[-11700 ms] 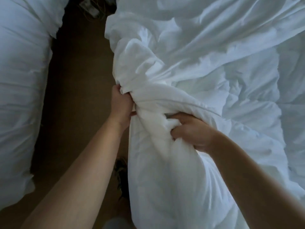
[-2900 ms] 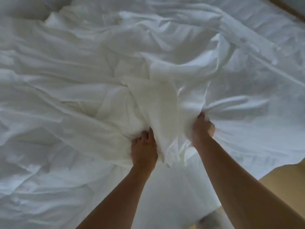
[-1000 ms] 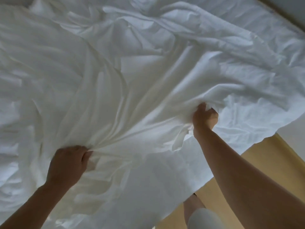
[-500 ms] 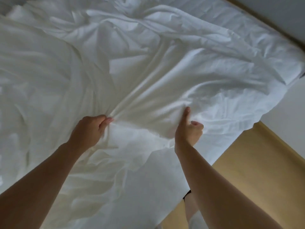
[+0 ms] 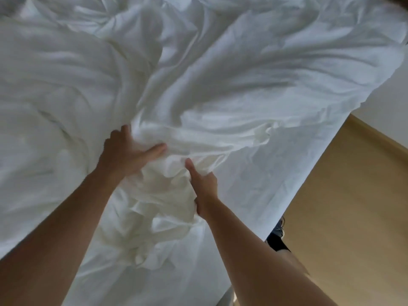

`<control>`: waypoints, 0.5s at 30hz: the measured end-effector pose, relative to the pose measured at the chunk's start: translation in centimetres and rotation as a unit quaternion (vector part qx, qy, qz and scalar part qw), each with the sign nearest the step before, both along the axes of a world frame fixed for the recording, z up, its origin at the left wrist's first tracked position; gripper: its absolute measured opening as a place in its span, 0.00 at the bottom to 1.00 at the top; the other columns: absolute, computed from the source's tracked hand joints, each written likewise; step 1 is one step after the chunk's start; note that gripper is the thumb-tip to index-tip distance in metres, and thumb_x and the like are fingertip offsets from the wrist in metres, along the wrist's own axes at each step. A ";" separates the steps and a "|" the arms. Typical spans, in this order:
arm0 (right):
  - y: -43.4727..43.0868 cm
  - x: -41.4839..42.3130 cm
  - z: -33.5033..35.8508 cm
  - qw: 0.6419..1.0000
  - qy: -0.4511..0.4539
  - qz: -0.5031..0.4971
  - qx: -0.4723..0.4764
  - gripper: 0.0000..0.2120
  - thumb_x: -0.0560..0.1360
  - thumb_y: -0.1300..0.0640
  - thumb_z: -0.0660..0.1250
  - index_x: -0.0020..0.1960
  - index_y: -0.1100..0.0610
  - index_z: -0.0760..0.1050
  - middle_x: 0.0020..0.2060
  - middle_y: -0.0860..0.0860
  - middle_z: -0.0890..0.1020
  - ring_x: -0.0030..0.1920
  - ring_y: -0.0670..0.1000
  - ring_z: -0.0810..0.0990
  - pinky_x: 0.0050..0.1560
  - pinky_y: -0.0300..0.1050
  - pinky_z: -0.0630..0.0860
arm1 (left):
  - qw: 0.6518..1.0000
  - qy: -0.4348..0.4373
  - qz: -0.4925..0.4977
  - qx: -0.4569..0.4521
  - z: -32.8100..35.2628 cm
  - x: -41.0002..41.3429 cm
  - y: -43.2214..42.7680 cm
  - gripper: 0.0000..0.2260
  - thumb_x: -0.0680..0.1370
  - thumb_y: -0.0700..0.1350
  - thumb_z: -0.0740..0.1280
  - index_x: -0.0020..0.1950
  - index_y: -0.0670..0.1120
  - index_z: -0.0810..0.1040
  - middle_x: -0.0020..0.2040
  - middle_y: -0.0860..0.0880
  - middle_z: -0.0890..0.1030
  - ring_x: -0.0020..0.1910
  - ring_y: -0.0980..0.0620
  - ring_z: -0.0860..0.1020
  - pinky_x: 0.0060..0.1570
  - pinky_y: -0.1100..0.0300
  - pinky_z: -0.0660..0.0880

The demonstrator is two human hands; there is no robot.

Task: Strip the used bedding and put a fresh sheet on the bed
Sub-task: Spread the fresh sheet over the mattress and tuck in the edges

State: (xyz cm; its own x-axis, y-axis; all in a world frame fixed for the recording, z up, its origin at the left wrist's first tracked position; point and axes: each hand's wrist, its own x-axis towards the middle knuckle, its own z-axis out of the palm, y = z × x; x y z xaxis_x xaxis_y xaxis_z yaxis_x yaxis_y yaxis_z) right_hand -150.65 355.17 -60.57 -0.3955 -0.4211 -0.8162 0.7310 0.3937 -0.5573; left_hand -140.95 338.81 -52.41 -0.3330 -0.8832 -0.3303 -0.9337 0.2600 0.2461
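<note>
Both arms reach fwd over the white sheet (image 5: pixel 265 85). Left hand (image 5: pixel 130 153) grips a bunched fold, thumb wide; right hand (image 5: pixel 204 184) has fingers curled in cloth, thumb straight.

To my right, beside the bed (image 5: pixel 313 160), a band of tan floor (image 5: pixel 344 217) runs on a slant. Beyond it, at the upper right, is a plain pale wall (image 5: pixel 384 102), which meets the floor along a darker line. A small dark object (image 5: pixel 276 236) sits by the bed's edge; I cannot tell what it is. The light is soft and dim.
</note>
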 end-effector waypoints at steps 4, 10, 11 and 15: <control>4.3 1.6 -1.3 0.996 -0.059 -0.072 0.015 0.32 0.77 0.29 0.57 0.50 0.56 0.83 0.39 0.51 0.86 0.41 0.53 0.85 0.45 0.49 0.82 | 0.989 0.009 -0.082 -0.119 0.0 5.0 10.0 0.52 0.55 0.81 0.67 0.64 0.43 0.69 0.57 0.38 0.73 0.54 0.36 0.73 0.47 0.41 0.75; 4.8 5.1 -2.7 0.996 0.016 -0.001 0.082 0.12 0.78 0.59 0.57 0.56 0.50 0.77 0.44 0.52 0.82 0.44 0.55 0.81 0.45 0.51 0.78 | 0.985 -0.116 -0.126 -0.018 -4.6 10.3 17.3 0.38 0.56 0.67 0.80 0.55 0.44 0.77 0.49 0.43 0.78 0.47 0.39 0.77 0.45 0.47 0.73; 4.7 5.4 -2.7 0.996 0.030 0.008 0.080 0.13 0.77 0.60 0.57 0.54 0.50 0.77 0.47 0.54 0.83 0.45 0.55 0.82 0.48 0.52 0.80 | 0.987 -0.102 -0.124 -0.010 -5.1 10.8 16.6 0.35 0.60 0.64 0.81 0.56 0.43 0.78 0.49 0.41 0.79 0.47 0.37 0.78 0.46 0.45 0.75; 5.1 4.4 -2.7 0.981 0.161 0.066 0.082 0.12 0.76 0.60 0.59 0.51 0.44 0.74 0.47 0.56 0.83 0.49 0.58 0.82 0.55 0.58 0.81 | 0.984 0.003 -0.175 0.038 -6.3 10.9 14.5 0.28 0.72 0.56 0.76 0.67 0.44 0.75 0.54 0.44 0.83 0.53 0.39 0.81 0.51 0.47 0.77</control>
State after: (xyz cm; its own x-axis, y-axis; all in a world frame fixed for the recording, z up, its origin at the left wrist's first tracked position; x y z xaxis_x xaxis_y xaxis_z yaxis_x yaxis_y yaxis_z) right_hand -146.26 360.28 -63.30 -0.5952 -0.3592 -0.7189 0.4641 0.5767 -0.6724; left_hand -130.05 353.29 -58.67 -0.6147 -0.6868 -0.3878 -0.7885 0.5463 0.2824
